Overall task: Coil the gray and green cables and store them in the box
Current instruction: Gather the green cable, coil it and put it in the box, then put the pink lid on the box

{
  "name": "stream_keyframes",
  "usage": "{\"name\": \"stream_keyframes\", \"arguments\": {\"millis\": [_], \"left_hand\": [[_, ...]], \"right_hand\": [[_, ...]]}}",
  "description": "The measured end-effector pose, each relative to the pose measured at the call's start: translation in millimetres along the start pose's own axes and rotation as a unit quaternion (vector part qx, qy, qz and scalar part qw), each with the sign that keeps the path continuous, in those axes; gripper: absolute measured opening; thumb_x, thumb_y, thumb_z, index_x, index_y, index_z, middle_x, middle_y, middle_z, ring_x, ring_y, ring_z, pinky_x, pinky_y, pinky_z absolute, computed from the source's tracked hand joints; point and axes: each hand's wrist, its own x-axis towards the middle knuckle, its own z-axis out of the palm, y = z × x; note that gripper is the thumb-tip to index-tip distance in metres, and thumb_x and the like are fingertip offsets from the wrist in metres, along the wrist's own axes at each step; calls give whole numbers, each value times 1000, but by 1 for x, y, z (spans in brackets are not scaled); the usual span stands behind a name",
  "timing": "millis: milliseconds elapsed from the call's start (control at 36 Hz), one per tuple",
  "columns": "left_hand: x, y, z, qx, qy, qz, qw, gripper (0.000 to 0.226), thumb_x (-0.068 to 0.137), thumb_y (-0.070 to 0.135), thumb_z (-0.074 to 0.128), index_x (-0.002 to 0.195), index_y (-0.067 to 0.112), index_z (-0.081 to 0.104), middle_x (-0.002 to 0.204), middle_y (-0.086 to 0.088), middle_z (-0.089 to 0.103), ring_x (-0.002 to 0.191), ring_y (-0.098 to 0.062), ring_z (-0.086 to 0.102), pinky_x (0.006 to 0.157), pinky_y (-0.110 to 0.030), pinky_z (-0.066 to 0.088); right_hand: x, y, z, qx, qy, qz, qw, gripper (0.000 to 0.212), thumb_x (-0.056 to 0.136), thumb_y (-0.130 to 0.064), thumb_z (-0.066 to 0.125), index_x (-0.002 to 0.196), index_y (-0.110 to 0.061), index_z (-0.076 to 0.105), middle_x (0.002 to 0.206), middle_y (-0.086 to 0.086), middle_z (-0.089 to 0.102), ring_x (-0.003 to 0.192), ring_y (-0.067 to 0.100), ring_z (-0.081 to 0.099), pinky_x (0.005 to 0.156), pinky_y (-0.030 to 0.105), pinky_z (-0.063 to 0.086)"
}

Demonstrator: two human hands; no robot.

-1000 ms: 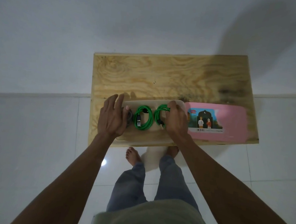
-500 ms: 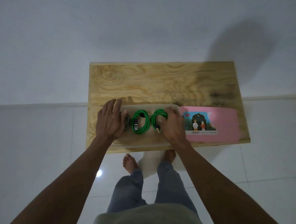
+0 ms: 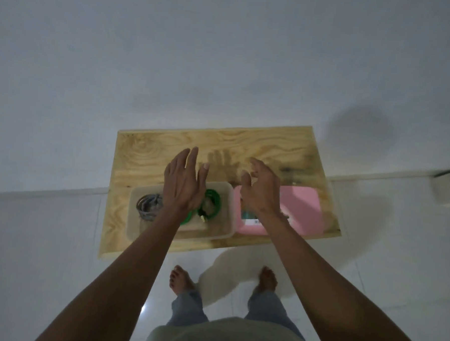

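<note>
Coils (image 3: 211,205) in our box (image 3: 181,233) may spring loose, as our left hand (image 3: 182,183) and right hand (image 3: 262,191) hover spread, holding nothing.

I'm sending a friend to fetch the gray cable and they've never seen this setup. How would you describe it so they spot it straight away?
Find the plywood tabletop against the white wall; on its near edge a beige open box sits left of a pink lid. The gray cable lies coiled at the box's left end. The other coils in that box are bright green cables; this is the only dull gray one.
</note>
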Motion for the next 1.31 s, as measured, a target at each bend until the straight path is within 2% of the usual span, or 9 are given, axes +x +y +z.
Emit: {"name": "stream_keyframes", "arguments": {"millis": [278,361,500,639,806,889,1000,1167,1306], "left_hand": [[-10,109,97,14,-39,-10,999,55,105,38,45,149,4,41,153,-23,40,139,-40,38,110,-54,38],[-18,120,125,17,-50,-45,998,56,103,35,51,146,0,43,150,-25,43,136,-42,42,108,-55,40],[-31,122,160,33,-98,-122,987,61,94,26,66,144,1,42,147,-24,41,136,-42,39,109,-52,39],[-35,119,188,76,-114,-145,980,68,85,37,75,141,9,46,140,-20,45,129,-40,42,106,-49,40],[-29,122,210,113,-50,-137,983,74,82,54,72,139,13,50,146,-18,43,134,-39,40,109,-49,36],[-29,125,218,108,-25,-197,974,97,73,69,72,143,11,37,149,-22,37,138,-42,34,111,-54,34],[-33,133,227,44,-30,-251,966,103,70,73,71,144,15,29,145,-20,37,139,-43,32,112,-56,31],[-31,153,227,5,-26,-234,972,80,75,58,77,135,20,39,136,-18,42,130,-42,38,107,-52,36],[-23,170,204,-23,7,-215,976,82,73,58,77,138,26,39,138,-19,41,128,-40,40,107,-53,38]], "right_hand": [[29,126,-101,-22,5,40,999,37,91,-17,61,128,-21,61,122,9,65,109,28,64,88,35,54],[31,160,-115,-51,-36,78,995,44,95,-20,60,138,-14,52,131,13,59,121,32,57,97,41,51],[27,202,-117,-78,-87,105,988,49,94,-24,60,141,-17,48,138,9,54,129,29,49,105,40,44],[21,227,-104,-136,-114,76,981,54,92,-34,62,141,-18,46,143,7,49,133,30,41,106,44,43],[24,245,-97,-209,-103,38,972,62,92,-45,58,147,-23,39,160,9,28,148,35,19,114,54,28],[30,254,-100,-208,-116,61,969,65,94,-46,55,152,-29,29,165,8,13,151,36,7,117,57,20],[33,260,-105,-180,-132,88,971,66,97,-41,53,154,-30,22,164,9,14,150,37,10,116,57,28],[36,246,-116,-124,-125,117,977,63,97,-29,54,153,-22,25,158,12,20,142,37,25,104,51,42],[36,226,-133,-109,-88,134,981,65,95,-36,55,152,-22,26,157,11,22,139,37,26,104,53,40]]}}
